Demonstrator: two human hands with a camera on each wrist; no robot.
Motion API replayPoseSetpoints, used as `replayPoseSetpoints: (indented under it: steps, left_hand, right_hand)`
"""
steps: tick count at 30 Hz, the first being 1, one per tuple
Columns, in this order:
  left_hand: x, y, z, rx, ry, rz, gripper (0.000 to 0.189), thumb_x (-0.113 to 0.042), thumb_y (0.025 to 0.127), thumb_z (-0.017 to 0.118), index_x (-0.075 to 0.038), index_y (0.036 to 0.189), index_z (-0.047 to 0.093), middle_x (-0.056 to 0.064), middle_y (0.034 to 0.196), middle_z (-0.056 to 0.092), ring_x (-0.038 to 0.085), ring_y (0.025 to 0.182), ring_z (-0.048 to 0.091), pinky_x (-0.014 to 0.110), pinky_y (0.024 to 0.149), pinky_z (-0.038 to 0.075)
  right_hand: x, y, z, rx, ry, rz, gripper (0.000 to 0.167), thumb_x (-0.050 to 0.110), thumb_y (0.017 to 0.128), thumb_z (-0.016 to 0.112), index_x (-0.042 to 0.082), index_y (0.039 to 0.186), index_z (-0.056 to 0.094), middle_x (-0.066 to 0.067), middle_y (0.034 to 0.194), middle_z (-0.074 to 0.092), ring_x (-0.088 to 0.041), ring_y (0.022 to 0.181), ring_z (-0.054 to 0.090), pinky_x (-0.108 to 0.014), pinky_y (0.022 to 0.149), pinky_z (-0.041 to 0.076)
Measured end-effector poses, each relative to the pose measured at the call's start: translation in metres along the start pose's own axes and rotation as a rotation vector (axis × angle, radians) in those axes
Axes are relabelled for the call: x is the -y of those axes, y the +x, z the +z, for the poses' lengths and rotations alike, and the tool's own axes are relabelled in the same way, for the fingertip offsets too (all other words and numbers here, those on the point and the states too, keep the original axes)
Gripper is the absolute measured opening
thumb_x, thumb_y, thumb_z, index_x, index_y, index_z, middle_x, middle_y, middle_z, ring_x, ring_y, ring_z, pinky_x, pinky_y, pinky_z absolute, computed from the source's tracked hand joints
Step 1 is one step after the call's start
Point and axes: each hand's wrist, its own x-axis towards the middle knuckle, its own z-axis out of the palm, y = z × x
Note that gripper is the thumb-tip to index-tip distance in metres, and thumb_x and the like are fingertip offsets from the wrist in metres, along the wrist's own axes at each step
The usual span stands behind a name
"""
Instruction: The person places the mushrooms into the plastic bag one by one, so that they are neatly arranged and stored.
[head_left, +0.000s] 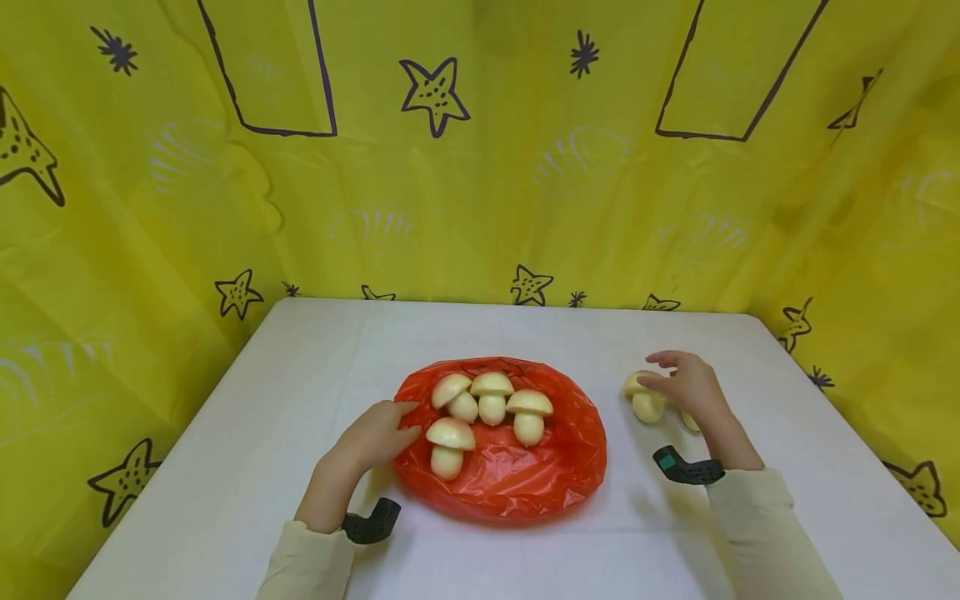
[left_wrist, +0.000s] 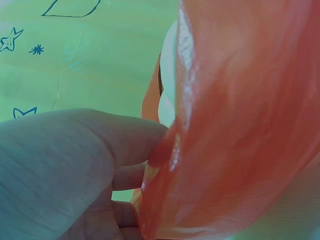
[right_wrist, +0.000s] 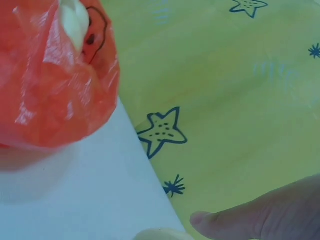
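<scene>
A red plastic bag, its mouth spread wide, lies mid-table with several toy mushrooms inside, cream with rounded caps. My left hand holds the bag's left rim; thumb and fingers pinch the red plastic in the left wrist view. To the right of the bag, my right hand hovers with thumb and fingers spread around a mushroom. Another mushroom is partly hidden beneath that hand. The right wrist view shows the thumb apart from a pale cap at the bottom edge.
The white tabletop reaches back to a yellow curtain printed with starfish, which also closes in both sides. A dark band with a small camera sits on each wrist.
</scene>
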Motion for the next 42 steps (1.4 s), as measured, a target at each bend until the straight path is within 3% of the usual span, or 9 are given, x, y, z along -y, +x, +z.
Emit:
replayPoseSetpoints:
  steps: [13,24,36,42]
  left_hand:
    - [-0.001,0.0,0.0,0.012,-0.004,-0.029,0.037,-0.015,0.088,0.057,0.003,0.12,0.058,0.014,0.111,0.06,0.028,0.098,0.054,0.046,0.088,0.044]
    - [-0.001,0.0,0.001,0.015,-0.019,-0.045,0.037,-0.015,0.088,0.057,0.002,0.12,0.058,0.012,0.11,0.061,0.026,0.094,0.054,0.045,0.085,0.046]
    - [0.0,-0.001,0.0,0.017,-0.029,-0.032,0.034,-0.014,0.088,0.058,0.001,0.118,0.059,0.009,0.103,0.062,0.023,0.087,0.053,0.042,0.081,0.048]
    - [-0.001,-0.001,-0.001,0.02,-0.017,-0.032,0.035,-0.014,0.088,0.058,0.002,0.119,0.059,0.01,0.106,0.062,0.024,0.091,0.054,0.043,0.084,0.047]
  right_hand:
    - [-0.007,0.007,0.017,0.02,-0.065,0.029,0.036,0.01,0.081,0.066,-0.009,0.111,0.059,-0.033,0.119,0.049,-0.049,0.11,0.04,-0.059,0.092,0.03]
    - [-0.008,0.012,0.025,-0.001,-0.137,-0.046,0.035,0.009,0.079,0.065,-0.009,0.109,0.061,-0.031,0.114,0.053,-0.049,0.107,0.044,-0.057,0.09,0.034]
    - [-0.012,0.017,0.031,0.004,-0.115,-0.045,0.038,0.009,0.077,0.067,-0.009,0.109,0.06,-0.032,0.113,0.054,-0.046,0.102,0.047,-0.053,0.086,0.038]
    - [-0.011,0.016,0.031,0.018,-0.093,-0.025,0.039,0.01,0.078,0.067,-0.009,0.111,0.059,-0.031,0.115,0.053,-0.045,0.104,0.046,-0.054,0.087,0.036]
